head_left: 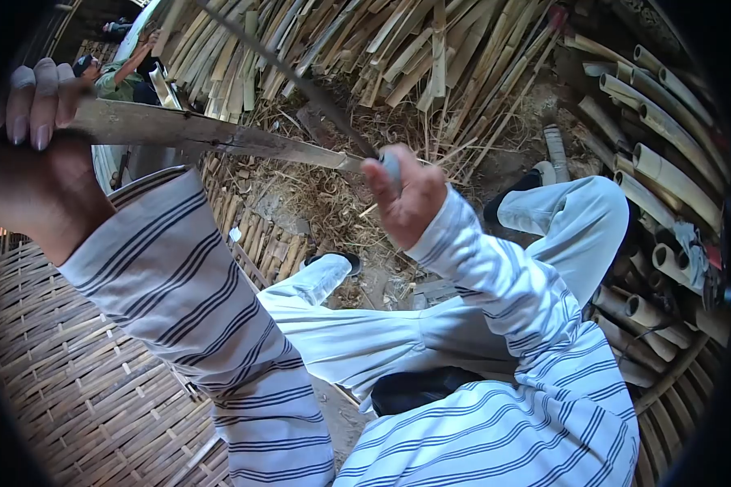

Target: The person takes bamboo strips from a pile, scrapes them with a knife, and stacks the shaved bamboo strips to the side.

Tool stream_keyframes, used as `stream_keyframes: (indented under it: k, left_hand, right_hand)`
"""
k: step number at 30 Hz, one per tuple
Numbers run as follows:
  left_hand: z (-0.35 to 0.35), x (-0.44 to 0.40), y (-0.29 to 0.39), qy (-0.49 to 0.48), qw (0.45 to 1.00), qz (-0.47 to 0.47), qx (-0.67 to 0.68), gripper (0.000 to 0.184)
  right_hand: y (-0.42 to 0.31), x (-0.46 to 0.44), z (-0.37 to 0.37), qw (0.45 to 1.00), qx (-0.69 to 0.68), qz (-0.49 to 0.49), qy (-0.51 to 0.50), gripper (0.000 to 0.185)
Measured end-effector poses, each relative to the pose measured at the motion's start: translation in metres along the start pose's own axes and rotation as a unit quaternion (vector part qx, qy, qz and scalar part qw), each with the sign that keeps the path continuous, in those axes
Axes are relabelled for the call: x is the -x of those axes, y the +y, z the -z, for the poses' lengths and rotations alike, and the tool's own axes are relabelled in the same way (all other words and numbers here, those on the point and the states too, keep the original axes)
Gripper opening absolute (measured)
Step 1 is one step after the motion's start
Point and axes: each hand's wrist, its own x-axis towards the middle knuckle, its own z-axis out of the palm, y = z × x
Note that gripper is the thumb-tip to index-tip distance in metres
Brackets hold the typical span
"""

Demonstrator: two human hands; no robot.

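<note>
In the head view, my left hand (45,122) is at the upper left, its fingers closed around the wide end of a split bamboo strip (187,131). The strip runs rightward and narrows towards my other hand. My right hand (408,195) is wrapped around the grey handle of a long, thin-bladed knife (313,91). Its dark blade slants up and left to the top edge. Near the handle, the blade meets or overlaps the strip's narrow end; I cannot tell whether they touch.
Split bamboo pieces (333,45) are heaped at the top, with shavings (321,199) below. Bamboo tubes (678,183) are stacked on the right. A woven bamboo mat (89,365) covers the lower left. Another person (118,77) sits at the upper left. My bent legs (573,223) frame the ground.
</note>
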Motion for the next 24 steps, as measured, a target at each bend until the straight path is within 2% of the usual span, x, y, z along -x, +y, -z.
stream_keyframes:
  k: [1,2,3,4,5,6,8,10,11,12,13,14,16,19,22,23,24]
  left_hand:
    - [-0.005,0.001,-0.001,0.011,1.000,-0.003,0.000,0.028]
    - [-0.008,0.001,0.000,0.023,1.000,-0.007,0.000,0.029]
    - [-0.002,0.001,0.001,0.011,1.000,0.007,0.014,0.029]
    - [0.008,0.000,0.002,-0.003,0.999,0.018,0.028,0.029]
    - [0.012,-0.001,0.002,-0.022,0.998,0.026,0.045,0.029]
    - [0.002,0.003,0.001,0.042,0.999,0.007,0.014,0.029]
    - [0.022,-0.006,0.001,-0.046,0.996,0.038,0.069,0.027]
    - [0.036,-0.003,-0.001,-0.041,0.996,0.034,0.066,0.026]
    - [0.047,-0.006,-0.003,-0.052,0.995,0.032,0.079,0.026]
    - [0.053,-0.007,-0.003,-0.066,0.993,0.034,0.089,0.026]
    - [0.040,-0.002,-0.002,0.007,0.999,0.031,0.028,0.028]
    - [0.041,-0.004,-0.004,-0.019,0.999,-0.001,0.040,0.034]
    - [0.042,-0.011,-0.009,-0.073,0.993,-0.062,0.063,0.057]
    - [0.037,-0.008,-0.010,-0.070,0.994,-0.064,0.056,0.057]
    - [0.033,-0.009,-0.009,-0.071,0.994,-0.080,0.031,0.058]
    - [0.034,-0.009,-0.008,-0.081,0.993,-0.083,0.027,0.058]
    - [0.035,-0.008,-0.007,-0.092,0.992,-0.087,0.024,0.058]
  right_hand:
    - [0.027,0.010,-0.018,0.999,0.036,-0.007,-0.009,0.041]
    - [0.050,0.021,-0.029,0.977,0.142,-0.117,-0.108,0.040]
    - [0.065,0.016,-0.032,0.904,0.208,-0.287,-0.241,0.036]
    - [0.113,0.019,-0.037,0.867,0.313,-0.128,-0.364,0.037]
    - [0.171,0.032,-0.048,0.829,0.354,-0.141,-0.409,0.040]
    - [0.189,0.038,-0.047,0.813,0.341,-0.205,-0.425,0.039]
    - [0.171,0.042,-0.048,0.834,0.257,-0.371,-0.315,0.040]
    - [0.132,0.033,-0.039,0.884,0.231,-0.273,-0.300,0.044]
    - [0.129,0.037,-0.043,0.951,0.164,-0.206,-0.164,0.048]
    - [0.105,0.028,-0.038,0.967,0.123,-0.191,-0.118,0.045]
    - [0.087,0.024,-0.032,0.979,0.125,-0.126,-0.101,0.044]
    - [0.068,0.019,-0.027,0.986,0.130,-0.061,-0.083,0.042]
    - [0.039,0.008,-0.018,0.987,0.035,-0.113,-0.112,0.038]
    - [0.035,0.010,-0.021,0.983,0.035,-0.105,-0.149,0.043]
    - [0.064,0.020,-0.035,0.948,0.148,-0.198,-0.202,0.048]
    - [0.087,0.023,-0.044,0.946,0.155,-0.227,-0.174,0.050]
    - [0.099,0.025,-0.045,0.951,0.156,-0.202,-0.172,0.049]
